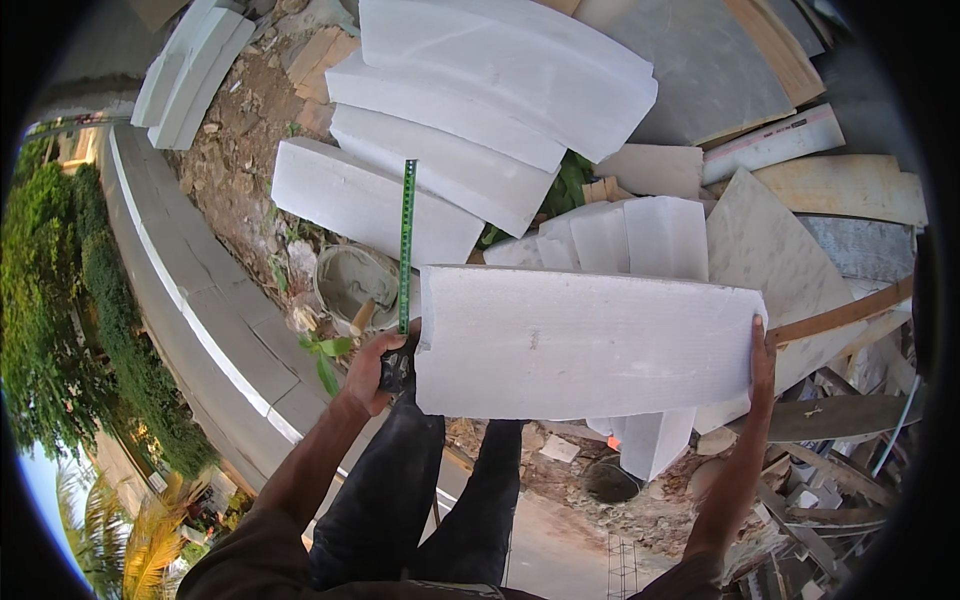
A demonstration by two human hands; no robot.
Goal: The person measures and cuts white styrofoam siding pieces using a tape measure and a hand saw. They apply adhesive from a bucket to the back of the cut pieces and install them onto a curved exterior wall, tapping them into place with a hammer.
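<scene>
My left hand (368,372) is closed round a tape measure (397,370) with a dark case. Its green blade (407,230) sticks out, pointing away from me past the left end of a white lightweight block (590,345). The block lies crosswise in front of my legs, its broad face up. At its right end my right hand (762,350) grips the edge, fingers along the side and the palm partly hidden. Beyond the block, more white blocks (440,150) lie in an overlapping stack, and others (620,235) show just behind it.
A round bucket (350,285) with grey paste and a wooden handle (362,317) stands left of the block. Boards (790,225) and scrap timber (830,470) crowd the right. A paved road (215,300) and hedge (130,330) run along the left. Another bucket (612,480) sits near my legs.
</scene>
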